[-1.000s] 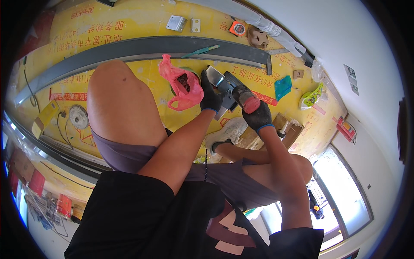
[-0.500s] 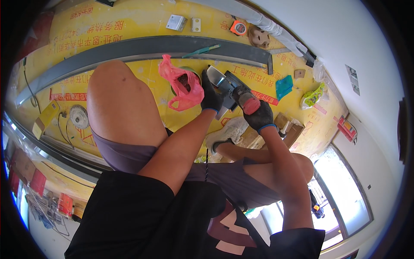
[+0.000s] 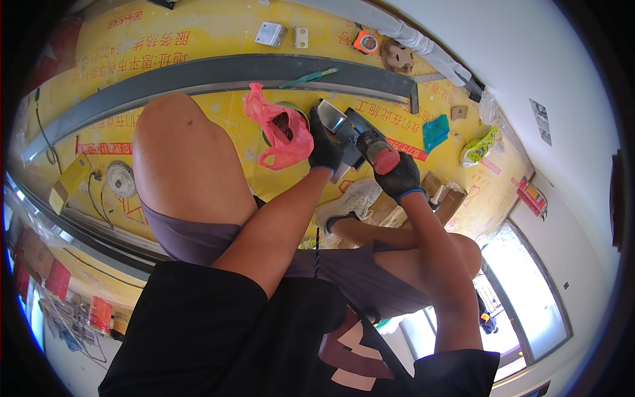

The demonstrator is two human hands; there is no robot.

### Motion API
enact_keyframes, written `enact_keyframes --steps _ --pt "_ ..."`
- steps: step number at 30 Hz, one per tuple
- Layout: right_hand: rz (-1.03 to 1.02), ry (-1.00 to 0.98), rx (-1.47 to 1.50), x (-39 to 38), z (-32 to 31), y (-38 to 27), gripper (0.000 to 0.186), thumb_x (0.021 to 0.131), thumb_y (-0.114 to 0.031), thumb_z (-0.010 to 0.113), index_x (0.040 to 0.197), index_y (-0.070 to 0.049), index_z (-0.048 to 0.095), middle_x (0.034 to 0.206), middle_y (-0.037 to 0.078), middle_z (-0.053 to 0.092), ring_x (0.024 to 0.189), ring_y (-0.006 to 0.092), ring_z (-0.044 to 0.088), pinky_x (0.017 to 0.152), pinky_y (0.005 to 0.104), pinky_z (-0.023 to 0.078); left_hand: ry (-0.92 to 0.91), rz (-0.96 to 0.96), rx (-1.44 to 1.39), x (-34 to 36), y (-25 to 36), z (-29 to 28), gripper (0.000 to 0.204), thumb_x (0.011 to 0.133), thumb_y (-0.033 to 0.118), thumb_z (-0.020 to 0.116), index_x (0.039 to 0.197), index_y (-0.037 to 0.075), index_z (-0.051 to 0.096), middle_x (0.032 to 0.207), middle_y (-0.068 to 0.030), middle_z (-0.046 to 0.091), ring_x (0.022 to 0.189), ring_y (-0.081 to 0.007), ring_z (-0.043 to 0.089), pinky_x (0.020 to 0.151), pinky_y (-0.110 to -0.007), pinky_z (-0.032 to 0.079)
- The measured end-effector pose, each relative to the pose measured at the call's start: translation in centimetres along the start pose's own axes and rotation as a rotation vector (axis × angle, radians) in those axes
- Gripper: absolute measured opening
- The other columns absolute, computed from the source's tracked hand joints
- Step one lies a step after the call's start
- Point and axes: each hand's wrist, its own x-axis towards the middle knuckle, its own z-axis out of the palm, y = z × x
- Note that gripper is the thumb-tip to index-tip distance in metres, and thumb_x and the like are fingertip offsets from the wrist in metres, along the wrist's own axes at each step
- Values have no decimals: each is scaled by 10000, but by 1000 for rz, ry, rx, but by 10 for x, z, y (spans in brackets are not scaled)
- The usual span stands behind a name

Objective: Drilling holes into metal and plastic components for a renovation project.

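My right hand (image 3: 399, 176), in a dark glove with a blue cuff, is wrapped round a cordless drill (image 3: 382, 157) with a dark body and a red rear end. The drill's front points up and left over a dark metal profile (image 3: 365, 126). My gloved left hand (image 3: 323, 144) grips a shiny metal bracket (image 3: 331, 115) lying against that profile. Its fingers are partly hidden, and the drill's tip cannot be made out. Just left of that hand sits a pink plastic bag (image 3: 270, 126) in a round container, with dark screws (image 3: 283, 124) inside.
A long grey metal profile (image 3: 218, 71) curves across the yellow-covered floor, with a green cutter (image 3: 309, 78) on it. Beyond lie metal brackets (image 3: 271, 34) and an orange tape measure (image 3: 365, 43). An angle grinder disc (image 3: 122, 179) is at left; cardboard boxes (image 3: 450, 204) stand at right.
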Motion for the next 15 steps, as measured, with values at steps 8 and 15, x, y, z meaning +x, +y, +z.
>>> enact_keyframes --steps 8,15 --pt "-34 -38 -38 3 1 4 246 854 -338 640 991 -157 734 973 153 747 937 368 702 817 459 563 13 6 -1 1 2 2 1262 623 179 920 1605 9 145 1571 -245 383 1443 -388 404 1202 -422 329" --pt "16 -74 -31 2 -5 -1 260 847 -347 652 1006 -161 739 992 149 747 954 373 698 820 456 564 23 1 -65 2 -1 3 1248 625 189 918 1600 1 162 1547 -247 422 1422 -391 435 1183 -422 355"
